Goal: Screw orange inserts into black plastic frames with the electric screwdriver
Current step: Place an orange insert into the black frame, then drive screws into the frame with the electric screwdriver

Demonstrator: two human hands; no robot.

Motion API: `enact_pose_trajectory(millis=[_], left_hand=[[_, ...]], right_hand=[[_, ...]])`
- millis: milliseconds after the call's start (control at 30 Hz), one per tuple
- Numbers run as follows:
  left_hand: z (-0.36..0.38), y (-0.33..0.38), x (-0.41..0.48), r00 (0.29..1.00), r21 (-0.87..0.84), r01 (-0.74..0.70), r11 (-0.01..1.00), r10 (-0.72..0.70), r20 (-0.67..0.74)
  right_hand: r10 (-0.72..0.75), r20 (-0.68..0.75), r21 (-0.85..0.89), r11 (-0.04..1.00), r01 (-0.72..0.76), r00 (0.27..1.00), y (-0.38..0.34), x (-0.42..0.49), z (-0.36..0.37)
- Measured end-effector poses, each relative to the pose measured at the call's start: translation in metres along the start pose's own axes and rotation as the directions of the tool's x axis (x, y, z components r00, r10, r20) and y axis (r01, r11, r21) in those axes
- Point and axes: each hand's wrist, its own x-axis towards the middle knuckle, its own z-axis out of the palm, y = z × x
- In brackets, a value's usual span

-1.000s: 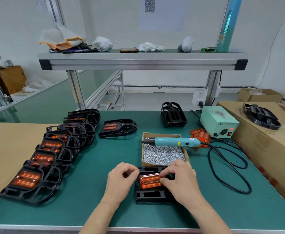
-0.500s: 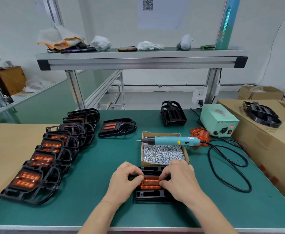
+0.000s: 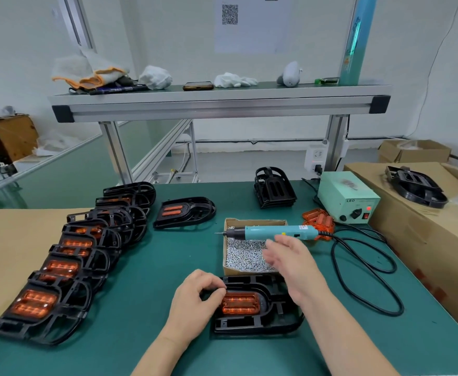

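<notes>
A black plastic frame (image 3: 279, 318) lies flat near the table's front edge with an orange insert (image 3: 240, 303) seated in it. My left hand (image 3: 195, 302) holds the frame's left side, fingers curled against the insert's edge. My right hand (image 3: 290, 264) hovers open above the cardboard box of screws (image 3: 245, 257), fingers spread, just below the teal electric screwdriver (image 3: 274, 231) that lies across the box's far rim. It touches neither tool nor frame.
A row of several black frames with orange inserts (image 3: 67, 264) overlaps along the left. One more assembled frame (image 3: 184, 211) lies mid-table, empty frames (image 3: 274, 189) stand behind, loose orange inserts (image 3: 318, 221) sit by the green power supply (image 3: 347, 196). The black cable (image 3: 368, 270) loops at right.
My right hand has left the insert and risen toward the screwdriver over the screw box. The insert now sits in the frame. My left hand stays on the frame.
</notes>
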Motion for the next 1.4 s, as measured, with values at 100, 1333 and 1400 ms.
enact_pose_trajectory(millis=[100, 1333, 1400], left_hand=[[0.001, 0.001, 0.000, 1.000, 0.007, -0.019, 1.000, 0.019, -0.001], [0.002, 0.007, 0.023, 0.993, 0.049, 0.106, 0.993, -0.104, -0.051], [0.003, 0.013, 0.041, 0.999, 0.186, -0.015, 0.982, 0.024, -0.044]], right_hand=[[0.194, 0.047, 0.455, 0.869, -0.194, 0.980, -0.002, 0.022, 0.004], [0.268, -0.105, 0.784, 0.615, -0.087, 0.958, -0.004, 0.036, 0.012], [0.232, -0.099, 0.806, 0.590, -0.059, 0.968, -0.006, 0.034, 0.010]])
